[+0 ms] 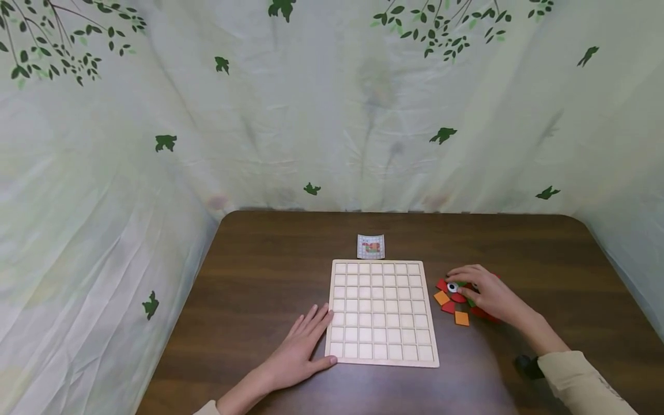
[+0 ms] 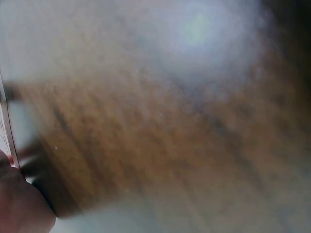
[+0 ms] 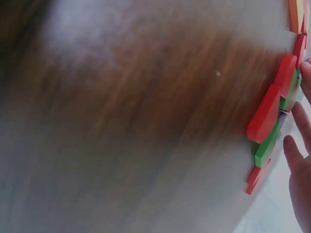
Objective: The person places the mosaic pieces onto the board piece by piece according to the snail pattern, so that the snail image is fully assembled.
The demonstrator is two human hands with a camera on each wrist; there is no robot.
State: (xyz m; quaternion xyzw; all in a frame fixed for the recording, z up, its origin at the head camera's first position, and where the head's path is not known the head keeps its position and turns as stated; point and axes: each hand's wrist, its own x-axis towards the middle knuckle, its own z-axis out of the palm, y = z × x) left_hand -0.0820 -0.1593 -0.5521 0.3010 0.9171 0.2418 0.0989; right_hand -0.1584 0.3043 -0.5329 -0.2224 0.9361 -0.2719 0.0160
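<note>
A pale wooden grid board (image 1: 432, 346) lies on the table. My left hand (image 1: 301, 351) is spread at its left edge, fingertips and thumb touching the rim; in the left wrist view only part of the hand (image 2: 24, 204) shows at the lower left. Right of the board, my right hand (image 1: 485, 291) pinches a round white eye piece (image 1: 453, 287) between thumb and fingers, over a loose pile of flat pieces. Orange squares (image 1: 461, 319), red pieces (image 1: 448, 308) and green pieces (image 3: 267, 145) lie about it, some hidden under the hand.
A small picture card (image 1: 370, 247) with a coloured figure on a grid lies just behind the board. The brown wooden table (image 1: 270, 259) ends at a pale cloth curtain (image 1: 332, 115) with leaf prints. A dark object (image 1: 528, 366) is by the right wrist.
</note>
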